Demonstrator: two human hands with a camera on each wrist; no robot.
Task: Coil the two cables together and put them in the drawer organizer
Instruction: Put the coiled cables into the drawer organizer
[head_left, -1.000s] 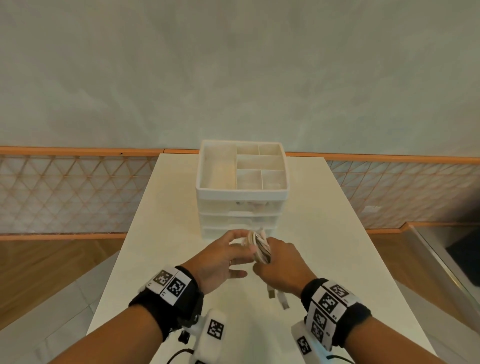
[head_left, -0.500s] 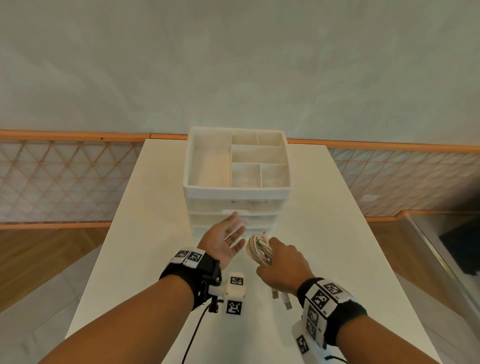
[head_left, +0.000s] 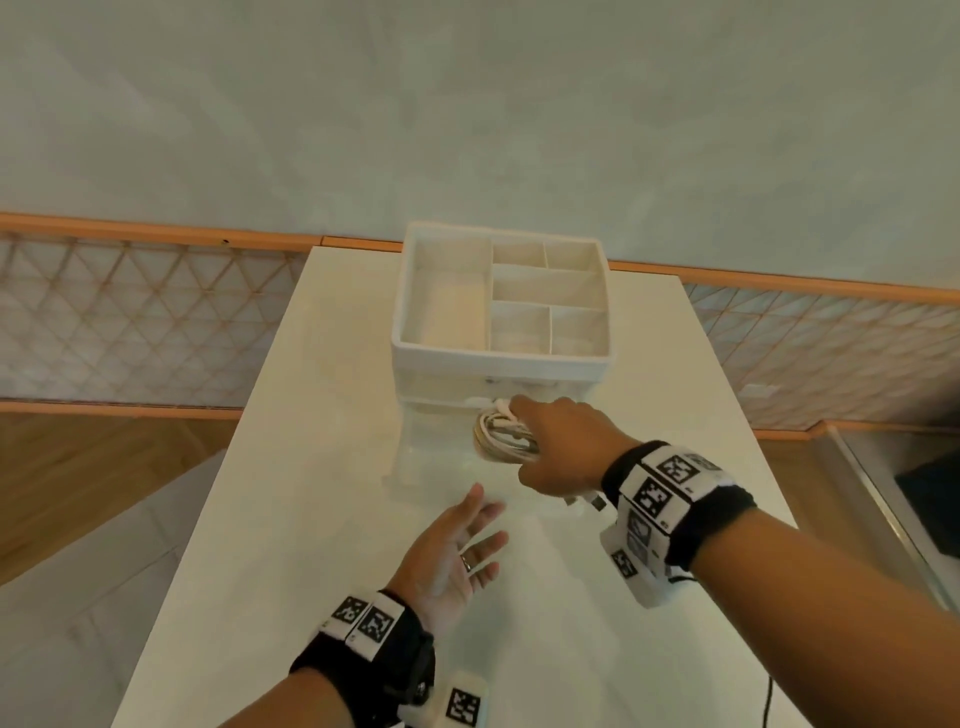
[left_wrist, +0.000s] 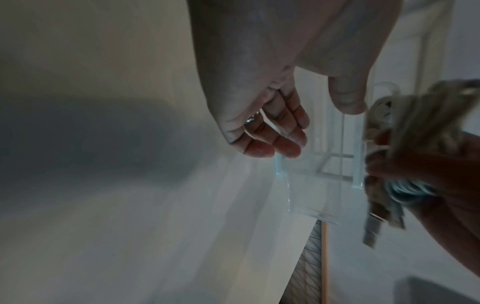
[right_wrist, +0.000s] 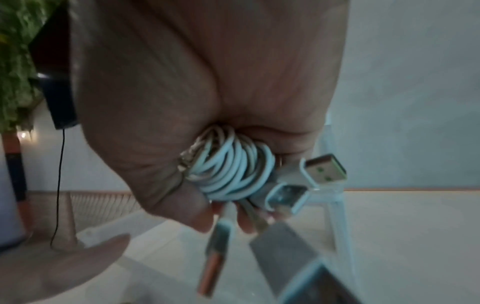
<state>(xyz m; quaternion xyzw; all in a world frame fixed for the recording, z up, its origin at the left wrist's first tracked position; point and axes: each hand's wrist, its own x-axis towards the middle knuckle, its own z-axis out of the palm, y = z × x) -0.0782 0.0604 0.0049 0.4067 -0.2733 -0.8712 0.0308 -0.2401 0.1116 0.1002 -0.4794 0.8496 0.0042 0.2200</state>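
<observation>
Gripping the coiled cables (head_left: 503, 435) in a fist, the right hand (head_left: 563, 448) holds the bundle up against the front of the drawer organizer (head_left: 500, 349), right over the clear drawer (head_left: 441, 467) that sticks out toward the person. The fingers are wrapped tight round the loops, so it's a full closed hold on the bundle. From the right wrist view the white loops (right_wrist: 231, 170) sit packed in the palm, with USB plugs (right_wrist: 324, 169) poking out below the fingers.

The left hand (head_left: 457, 558) isn't holding anything. It hangs lower down over the white table (head_left: 291, 519), palm up-ish, fingers spread and relaxed, well short of the organizer. In the left wrist view its fingers (left_wrist: 280, 131) are just loosely bent near the edge of the clear drawer (left_wrist: 324, 174), not touching it as far as can be seen.

The organizer's top tray has one big compartment on the left and smaller ones on the right. The cable bundle isn't in any of them; it's in the hand, at drawer height.
</observation>
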